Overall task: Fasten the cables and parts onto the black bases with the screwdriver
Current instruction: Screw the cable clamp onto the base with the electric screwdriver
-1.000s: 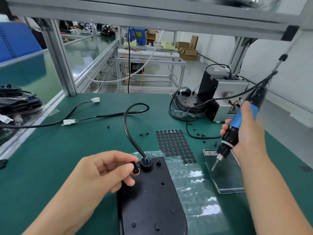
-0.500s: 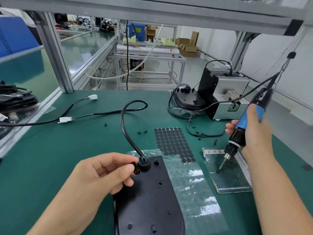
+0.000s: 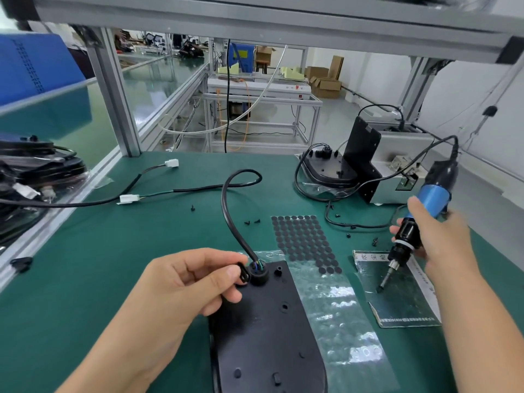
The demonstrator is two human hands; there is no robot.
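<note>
From the head view, your left hand (image 3: 187,287) sits at about 7 o'clock in the picture, thumb and forefinger pinching a small black clip (image 3: 243,275) right beside the cable grommet (image 3: 259,272). That grommet sits in the top end of the black base (image 3: 266,330), which lies flat on the green tabletop (image 3: 85,265) at 6 o'clock, partly over a clear plastic bag (image 3: 334,313). The cable (image 3: 226,211) rises from the grommet toward 12 o'clock, loops, and runs off toward 9 o'clock to a white connector (image 3: 129,198).

Your right hand (image 3: 442,245) at 3 o'clock is wrapped round the blue-and-black screwdriver (image 3: 411,231), held tilted, its bit (image 3: 383,283) pointing down toward 7 o'clock and touching or just above a dark laminated card (image 3: 402,299) on the tabletop.

A sheet of black round pads (image 3: 303,242) lies between base and card, at about 1 o'clock from the base. Loose black screws (image 3: 252,222) are scattered near it. Farther back at 2 o'clock stand a grey machine (image 3: 397,165) and another base (image 3: 329,171) with coiled cable beside it.
</note>
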